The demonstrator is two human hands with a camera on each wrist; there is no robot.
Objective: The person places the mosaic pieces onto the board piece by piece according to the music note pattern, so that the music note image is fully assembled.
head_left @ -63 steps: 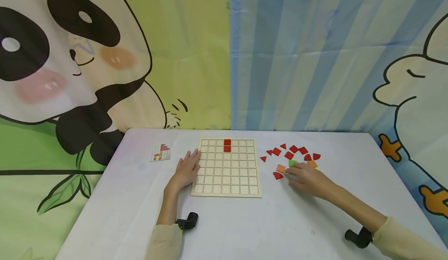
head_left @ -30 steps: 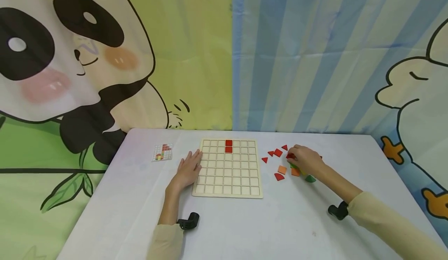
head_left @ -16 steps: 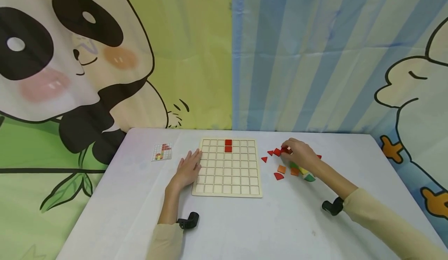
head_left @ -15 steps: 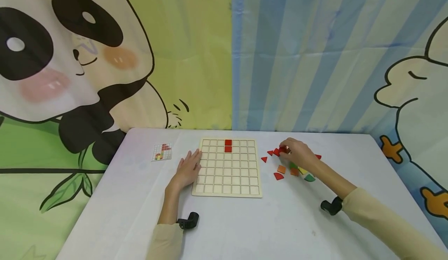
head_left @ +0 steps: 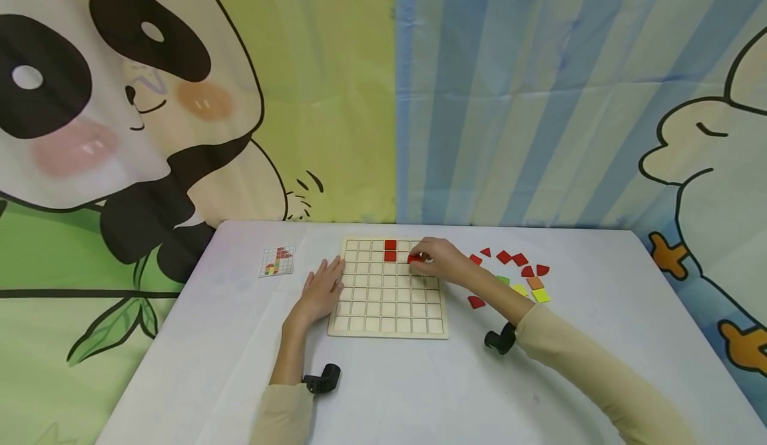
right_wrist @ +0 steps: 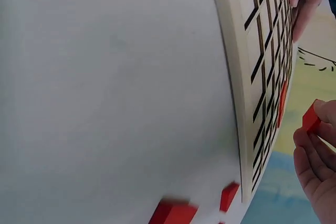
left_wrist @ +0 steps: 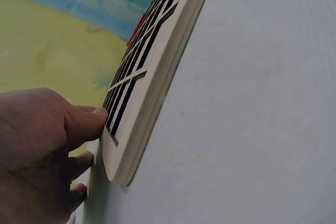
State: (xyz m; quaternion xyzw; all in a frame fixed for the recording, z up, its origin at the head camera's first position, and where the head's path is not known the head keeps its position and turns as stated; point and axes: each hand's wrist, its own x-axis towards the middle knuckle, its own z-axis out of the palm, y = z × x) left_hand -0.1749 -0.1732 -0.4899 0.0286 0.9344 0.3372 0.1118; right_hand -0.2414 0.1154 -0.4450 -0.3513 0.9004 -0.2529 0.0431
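Observation:
A pale wooden grid board [head_left: 389, 308] lies on the white table, with two red square tiles [head_left: 391, 256] one behind the other in its back rows. My right hand [head_left: 440, 258] is over the board's back right part. Its thumb and fingertips pinch a red square tile [right_wrist: 311, 120], held above the board in the right wrist view. Beside the board's left edge, my left hand [head_left: 323, 288] rests with fingers extended. The left wrist view has the left thumb [left_wrist: 89, 124] touching the board's rim.
Right of the board lie loose red tiles [head_left: 519, 258], a green tile [head_left: 503, 280], yellow tiles [head_left: 540, 295] and an orange tile [head_left: 534, 283]. The right forearm covers some of them. A pattern card [head_left: 277, 261] lies at the back left.
My right hand has taken a red square tile from the loose tiles and carried it left, over the board. The left hand has stayed at the board's edge.

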